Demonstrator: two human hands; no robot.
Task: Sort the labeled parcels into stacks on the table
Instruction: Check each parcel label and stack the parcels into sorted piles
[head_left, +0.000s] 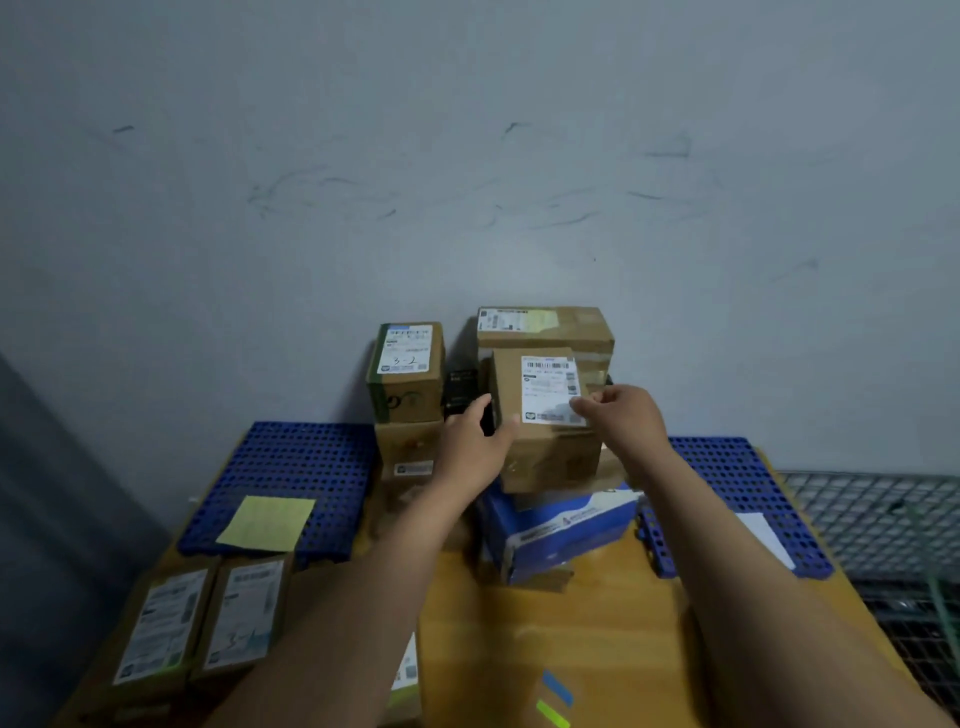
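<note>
A brown cardboard parcel (540, 415) with a white shipping label on top sits on a blue-and-white box (561, 530) at the middle of the table. My left hand (475, 441) holds its left side, thumb on the top edge. My right hand (621, 415) grips its right edge, fingers curled over the label corner. Behind it stands a larger taped parcel (545, 327). To the left, a green-edged parcel marked "3-2" (408, 371) rests on another brown parcel (408, 452). Two labeled parcels (208, 618) lie at the front left.
Blue perforated mats lie at the left (291, 467) and right (737, 493) of the wooden table (597, 639). A yellow note (267, 522) sits on the left mat, a white paper (766, 538) on the right. A wire-mesh cage (883, 519) stands to the right. Wall behind.
</note>
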